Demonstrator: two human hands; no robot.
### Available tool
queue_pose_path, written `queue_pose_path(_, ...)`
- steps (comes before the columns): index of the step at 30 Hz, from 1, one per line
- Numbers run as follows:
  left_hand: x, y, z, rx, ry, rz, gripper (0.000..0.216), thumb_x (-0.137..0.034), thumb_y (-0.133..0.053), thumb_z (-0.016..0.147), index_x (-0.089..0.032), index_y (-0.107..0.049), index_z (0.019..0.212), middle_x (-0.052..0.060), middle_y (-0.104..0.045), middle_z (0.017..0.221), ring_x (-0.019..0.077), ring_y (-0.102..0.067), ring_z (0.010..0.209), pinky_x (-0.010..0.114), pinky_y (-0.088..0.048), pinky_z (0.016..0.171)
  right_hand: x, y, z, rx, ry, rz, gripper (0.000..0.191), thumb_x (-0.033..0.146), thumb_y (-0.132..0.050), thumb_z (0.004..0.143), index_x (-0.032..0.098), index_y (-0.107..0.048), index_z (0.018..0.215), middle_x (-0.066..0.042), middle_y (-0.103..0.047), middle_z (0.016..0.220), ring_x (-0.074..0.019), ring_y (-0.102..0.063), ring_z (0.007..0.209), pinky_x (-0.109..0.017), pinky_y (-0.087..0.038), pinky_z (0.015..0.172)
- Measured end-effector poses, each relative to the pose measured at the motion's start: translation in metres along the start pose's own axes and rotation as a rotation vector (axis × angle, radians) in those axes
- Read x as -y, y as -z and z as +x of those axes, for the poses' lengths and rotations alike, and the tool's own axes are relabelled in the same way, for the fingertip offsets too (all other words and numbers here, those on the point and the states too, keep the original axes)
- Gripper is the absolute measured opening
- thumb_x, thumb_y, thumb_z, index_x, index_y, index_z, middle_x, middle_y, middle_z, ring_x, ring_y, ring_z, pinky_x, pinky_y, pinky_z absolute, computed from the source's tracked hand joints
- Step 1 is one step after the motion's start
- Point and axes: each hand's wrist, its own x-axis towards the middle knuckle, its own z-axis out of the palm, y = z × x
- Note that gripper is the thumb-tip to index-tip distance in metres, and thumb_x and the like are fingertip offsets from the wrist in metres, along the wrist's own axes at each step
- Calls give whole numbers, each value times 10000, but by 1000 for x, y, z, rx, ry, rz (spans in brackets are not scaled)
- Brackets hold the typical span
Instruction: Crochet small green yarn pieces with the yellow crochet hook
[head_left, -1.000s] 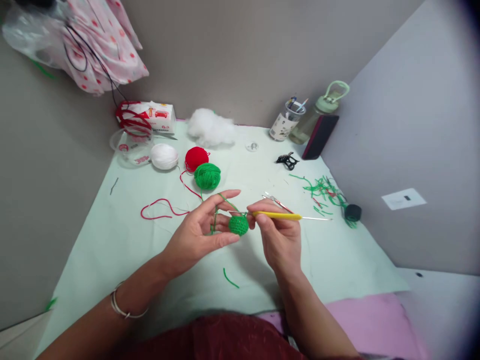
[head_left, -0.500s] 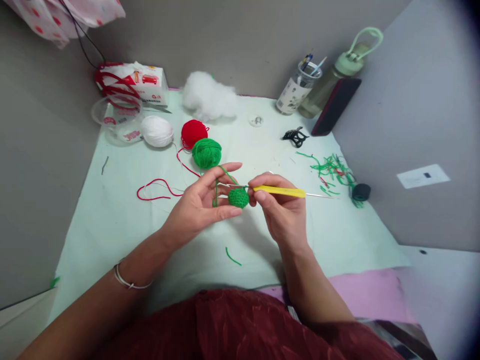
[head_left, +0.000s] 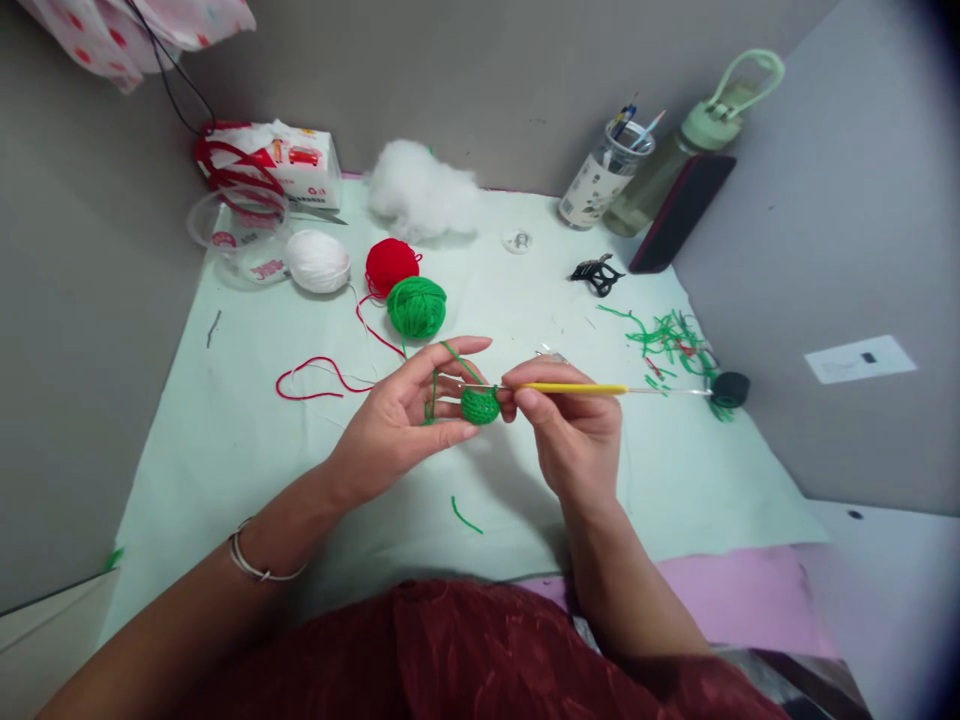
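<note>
Head view: over the tabletop (head_left: 225, 455), between its side edges, our left hand (head_left: 394, 425) pinches the green piece (head_left: 480, 407), our right hand (head_left: 576, 430) the hook (head_left: 574, 389).

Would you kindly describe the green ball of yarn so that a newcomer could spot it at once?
On the pale cloth, look just beyond the left hand. The green ball of yarn sits there in front of the red ball, its colour setting it apart from that and the white ball.
</note>
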Motion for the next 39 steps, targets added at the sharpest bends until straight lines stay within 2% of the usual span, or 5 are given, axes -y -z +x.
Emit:
queue_pose_path(12, -8, -2, -9, -43, 18, 128, 586, -141, -836, 849, -298, -653, 1383, 1, -711, 1082, 181, -722, 1041, 312, -575, 958, -4, -7, -3, 15, 72, 74, 121, 285, -732, 991, 328, -840, 1028, -25, -789, 983, -164, -683, 802, -310, -560, 640)
queue_pose_path(19, -12, -1, -11, -43, -16, 181, 584, -162, -844, 832, -273, -656, 1373, 13, -718, 1061, 197, -699, 1051, 332, -571, 955, 0, -8, -3, 7, -56, 237, 108, 353, -735, 989, 264, -792, 967, -17, -796, 919, -127, -685, 703, -278, -583, 642)
queue_pose_path(23, -13, -1, -12, -39, -45, 223, 551, -122, -811, 839, -276, -673, 1350, 15, -713, 1060, 207, -685, 1104, 340, -568, 970, 2, -6, -1, 0, -90, 185, 228, 469, -726, 977, 246, -729, 926, -23, -800, 875, -138, -682, 648, -293, -599, 611)
queue_pose_path(30, -15, -4, -12, -7, -50, 257, 531, -103, -779, 849, -284, -683, 1339, 16, -723, 1065, 206, -693, 1087, 367, -574, 984, 6, 3, -2, 66, -59, 163, 171, 405, -669, 1029, 255, -723, 967, -19, -807, 911, -148, -718, 697, -313, -615, 651)
queue_pose_path(39, -15, -2, -12, -37, -67, 394, 540, -105, -760, 861, -262, -671, 1370, 22, -731, 1077, 199, -695, 1050, 364, -562, 1008, 11, 7, -6, 122, 194, -180, 180, 243, -588, 1068, 280, -763, 1092, -33, -786, 975, -166, -721, 779, -350, -605, 713)
